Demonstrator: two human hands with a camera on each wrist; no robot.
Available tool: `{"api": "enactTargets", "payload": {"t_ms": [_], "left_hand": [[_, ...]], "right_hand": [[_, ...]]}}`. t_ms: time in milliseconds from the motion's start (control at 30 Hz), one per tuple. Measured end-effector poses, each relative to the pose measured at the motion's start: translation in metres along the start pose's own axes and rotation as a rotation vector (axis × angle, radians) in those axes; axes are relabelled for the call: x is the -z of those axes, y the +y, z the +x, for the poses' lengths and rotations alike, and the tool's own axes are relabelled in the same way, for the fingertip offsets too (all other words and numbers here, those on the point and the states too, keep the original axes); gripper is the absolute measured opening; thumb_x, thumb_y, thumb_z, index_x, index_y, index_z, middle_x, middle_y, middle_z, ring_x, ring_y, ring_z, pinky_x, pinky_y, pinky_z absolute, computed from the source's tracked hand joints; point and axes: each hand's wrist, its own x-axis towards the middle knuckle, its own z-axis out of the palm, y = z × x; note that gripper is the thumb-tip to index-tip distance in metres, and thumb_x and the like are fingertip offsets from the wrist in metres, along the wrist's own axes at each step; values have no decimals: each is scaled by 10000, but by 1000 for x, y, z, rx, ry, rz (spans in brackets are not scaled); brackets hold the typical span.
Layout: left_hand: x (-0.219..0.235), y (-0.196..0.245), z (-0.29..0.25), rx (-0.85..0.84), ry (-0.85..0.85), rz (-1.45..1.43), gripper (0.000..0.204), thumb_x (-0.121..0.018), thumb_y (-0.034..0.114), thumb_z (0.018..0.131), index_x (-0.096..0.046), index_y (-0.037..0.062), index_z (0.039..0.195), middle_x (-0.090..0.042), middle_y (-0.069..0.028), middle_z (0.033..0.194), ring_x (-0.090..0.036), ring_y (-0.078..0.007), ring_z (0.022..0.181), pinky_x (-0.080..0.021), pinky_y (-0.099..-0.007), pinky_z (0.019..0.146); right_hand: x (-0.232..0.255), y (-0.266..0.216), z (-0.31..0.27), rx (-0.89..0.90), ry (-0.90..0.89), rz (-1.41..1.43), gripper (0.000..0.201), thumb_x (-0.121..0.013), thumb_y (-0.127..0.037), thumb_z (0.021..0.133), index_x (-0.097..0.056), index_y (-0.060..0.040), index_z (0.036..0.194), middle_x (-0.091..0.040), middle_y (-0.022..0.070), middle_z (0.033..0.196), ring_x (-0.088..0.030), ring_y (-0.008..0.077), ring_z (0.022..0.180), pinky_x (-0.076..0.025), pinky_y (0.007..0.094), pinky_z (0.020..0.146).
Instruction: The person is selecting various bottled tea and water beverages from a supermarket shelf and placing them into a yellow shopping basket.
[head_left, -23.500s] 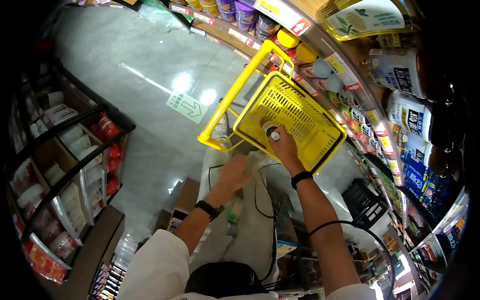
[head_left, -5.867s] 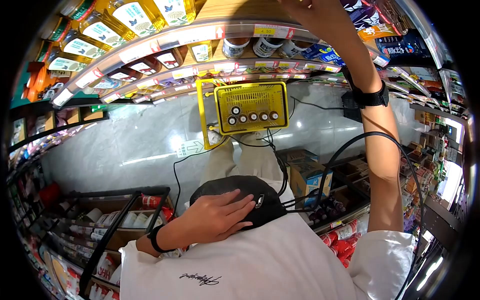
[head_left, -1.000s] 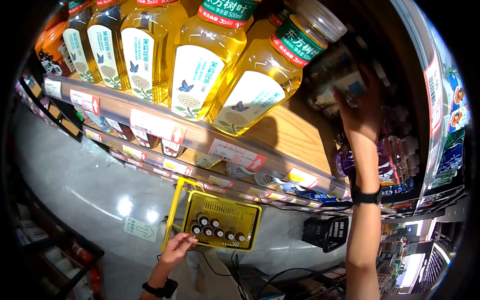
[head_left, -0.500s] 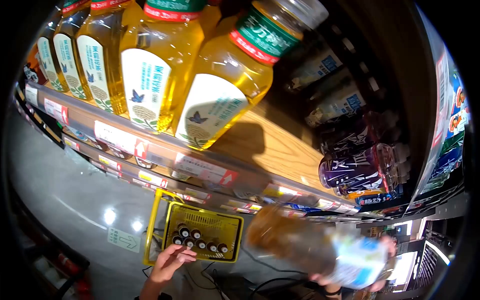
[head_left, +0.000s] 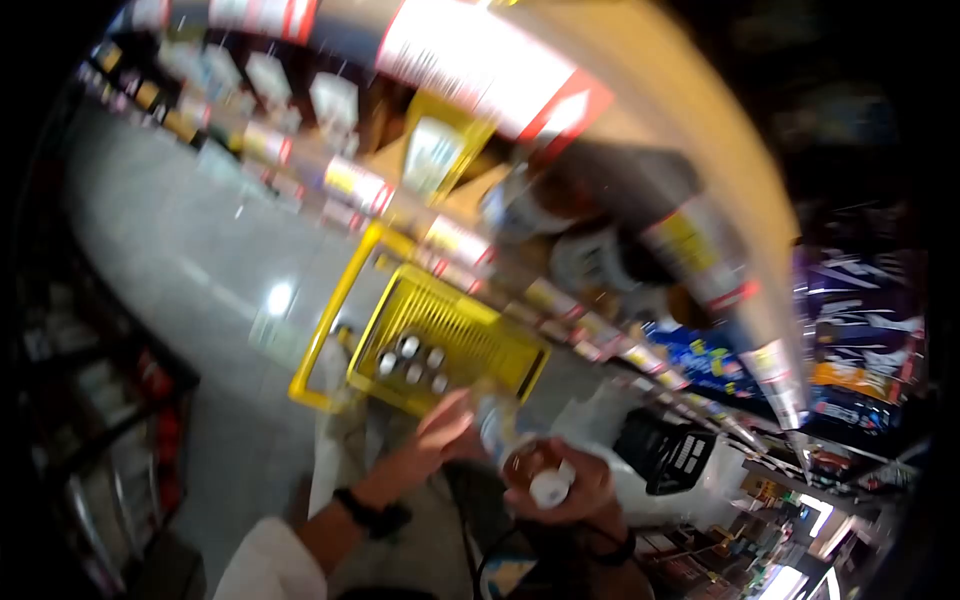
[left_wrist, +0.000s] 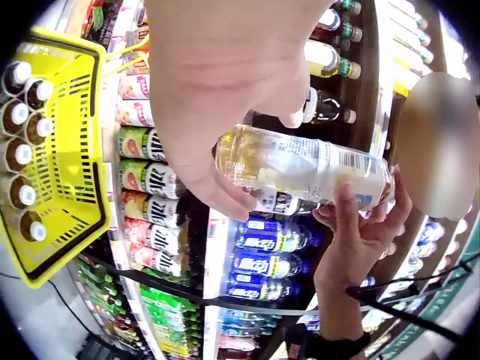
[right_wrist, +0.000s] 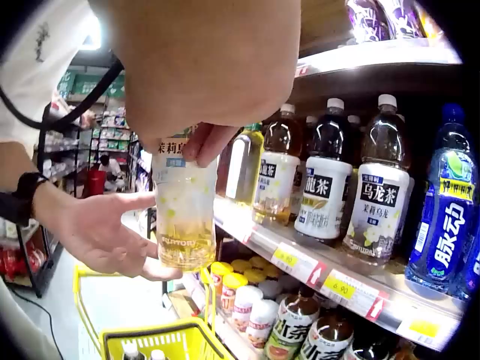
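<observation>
My right hand (head_left: 560, 485) grips a clear bottle (right_wrist: 185, 206) with a white label and yellowish drink by its upper part; its white cap faces up toward the head camera. In the right wrist view the bottle stands nearly upright. Beside its lower end my left hand (right_wrist: 105, 229) is spread, the fingertips at the base; firm contact cannot be told. The left wrist view shows this left hand (left_wrist: 225, 82) large around the base end and the right hand (left_wrist: 352, 247) at the other end. A yellow basket (head_left: 512, 352) below holds several white-capped bottles (left_wrist: 19, 154).
Drink shelves (right_wrist: 251, 236) run along the right, with tea bottles (right_wrist: 375, 195) and blue bottles (right_wrist: 442, 217) on them. A black basket (head_left: 665, 450) sits on the floor beyond the yellow one. Dark shelving (head_left: 90, 400) lines the left side of the aisle.
My right hand has come away from the upper shelf with the bottle and brought it lower, cap now up. My left hand has moved from over the yellow basket to the bottle's lower end.
</observation>
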Motion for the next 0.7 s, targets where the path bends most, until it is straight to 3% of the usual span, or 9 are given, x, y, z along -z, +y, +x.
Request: {"api": "enactTargets", "payload": {"t_ms": [33, 67, 100, 167, 267, 367, 467, 567, 700], "left_hand": [[5, -9, 3, -11, 45, 25, 609, -546, 313, 1075, -280, 125, 1589, -483, -88, 1502, -639, -241, 1204, -551, -437, 1005], [23, -29, 10, 4, 119, 25, 605, -556, 319, 1072, -294, 117, 1578, -512, -85, 1467, -654, -228, 1173, -554, -427, 998], [43, -54, 11, 34, 192, 18, 601, -567, 324, 1069, -308, 109, 1566, -542, -82, 1432, -670, -215, 1143, -557, -417, 991], [64, -63, 14, 118, 209, 65, 606, -573, 375, 1065, -331, 106, 1551, -578, -81, 1378, -689, -198, 1101, -558, -385, 984], [102, -75, 24, 158, 235, 222, 649, -572, 460, 1053, -343, 108, 1548, -611, -94, 1331, -703, -209, 1079, -549, -382, 995], [123, -73, 32, 176, 363, 303, 745, -579, 533, 1028, -311, 107, 1577, -599, -117, 1372, -701, -227, 1099, -542, -393, 996], [141, -62, 47, 181, 344, 390, 868, -598, 570, 1002, -239, 68, 1612, -560, -141, 1445, -688, -245, 1131, -519, -396, 1021], [148, -53, 57, 201, 310, 617, 943, -639, 537, 991, -164, 32, 1631, -536, -166, 1482, -671, -256, 1166, -504, -378, 1029], [166, -52, 63, 172, 291, 570, 814, -680, 424, 997, -316, -10, 1582, -617, -175, 1381, -664, -242, 1162, -497, -352, 1004]], "right_hand": [[-10, 9, -10, 59, -31, -18, 717, -914, -407, 770, -614, -16, 1291, -660, 126, 1104, -731, 273, 803, -613, 346, 653], [-36, 21, -43, -144, 46, 144, 644, -922, -420, 759, -664, -106, 1258, -597, 140, 1271, -740, 287, 860, -620, 354, 657], [-42, 19, -46, -166, -1, 190, 644, -922, -420, 759, -664, -106, 1258, -597, 140, 1271, -740, 287, 860, -620, 354, 657], [-55, 24, -29, 51, -13, -13, 534, -916, -327, 774, -689, -144, 1221, -619, 155, 1235, -749, 312, 880, -627, 370, 671], [-77, 33, -28, -164, -135, 37, 432, -874, -225, 815, -691, -106, 1189, -663, 157, 1205, -751, 317, 865, -618, 366, 660], [-101, 55, -31, -133, -225, -86, 331, -816, -166, 860, -690, -89, 1157, -711, 147, 1161, -747, 307, 842, -602, 359, 634], [-118, 61, -27, -158, -231, -110, 265, -774, -148, 895, -682, -94, 1138, -738, 144, 1148, -749, 298, 819, -591, 358, 619], [-136, 65, -30, -205, -233, -129, 245, -759, -140, 904, -673, -91, 1128, -734, 166, 1165, -747, 324, 805, -593, 365, 624], [-173, 87, -37, -308, -211, -207, 244, -734, -126, 913, -652, -99, 1142, -731, 138, 1193, -744, 324, 864, -599, 392, 663]]}}
